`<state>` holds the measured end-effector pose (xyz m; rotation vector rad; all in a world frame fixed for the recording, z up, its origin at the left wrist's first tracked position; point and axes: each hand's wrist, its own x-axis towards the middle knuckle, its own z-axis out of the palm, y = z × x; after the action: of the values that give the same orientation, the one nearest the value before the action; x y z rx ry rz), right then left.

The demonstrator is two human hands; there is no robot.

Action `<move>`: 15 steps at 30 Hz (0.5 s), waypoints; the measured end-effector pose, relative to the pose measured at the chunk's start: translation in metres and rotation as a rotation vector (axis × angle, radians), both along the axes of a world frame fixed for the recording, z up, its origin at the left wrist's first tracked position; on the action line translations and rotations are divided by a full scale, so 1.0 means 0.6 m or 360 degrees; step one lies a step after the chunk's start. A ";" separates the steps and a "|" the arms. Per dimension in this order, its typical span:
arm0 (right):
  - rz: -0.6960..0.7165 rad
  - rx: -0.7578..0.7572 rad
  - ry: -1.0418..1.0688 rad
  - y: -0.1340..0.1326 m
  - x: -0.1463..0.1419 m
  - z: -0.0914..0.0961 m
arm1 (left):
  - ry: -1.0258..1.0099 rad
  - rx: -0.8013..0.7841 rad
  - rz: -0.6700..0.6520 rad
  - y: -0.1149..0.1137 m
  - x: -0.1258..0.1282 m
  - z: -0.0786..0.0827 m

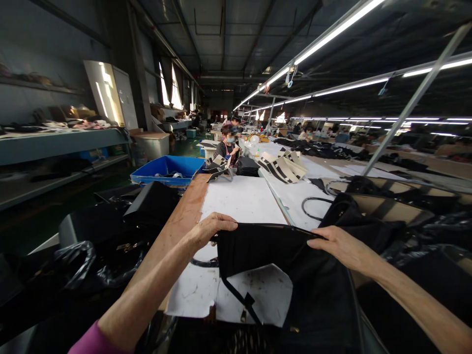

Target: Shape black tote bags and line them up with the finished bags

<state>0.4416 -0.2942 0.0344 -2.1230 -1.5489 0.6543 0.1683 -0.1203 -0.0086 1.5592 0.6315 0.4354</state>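
A black fabric bag lies on the white-covered worktable in front of me, its top edge lifted. My left hand grips the bag's top left corner with the fingers curled over the edge. On the top right edge rests my right hand, fingers pressed down on the cloth and closed over it. A thin black strap with a small metal clasp hangs from the bag's lower left.
More black bags pile up at the right. At the left, black bags fill a bin. A blue tray stands further back. Striped bags lie further up the table. A masked person works at the far end.
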 end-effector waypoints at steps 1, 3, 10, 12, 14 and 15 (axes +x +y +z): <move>-0.0009 0.0011 0.0008 -0.001 0.000 -0.001 | 0.0028 0.0017 0.0041 0.000 0.001 0.002; -0.0001 0.0026 0.0003 -0.002 0.001 -0.003 | 0.0088 0.0092 0.0139 -0.002 0.004 0.008; 0.0065 0.0015 -0.0209 -0.003 0.011 -0.011 | 0.0156 0.0451 0.0104 -0.014 0.023 0.032; 0.0043 0.0005 -0.0282 -0.002 0.010 -0.009 | 0.0126 0.0489 0.0059 -0.016 0.027 0.032; 0.0025 0.0004 -0.0384 -0.003 0.003 -0.003 | 0.0104 0.0451 0.0014 -0.017 0.026 0.029; 0.0007 0.0026 -0.0456 -0.003 -0.003 0.000 | 0.0088 0.0414 -0.0008 -0.019 0.024 0.027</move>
<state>0.4396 -0.2962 0.0346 -2.2797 -1.6975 0.3474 0.1825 -0.1316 0.0078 1.8247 0.6319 0.4868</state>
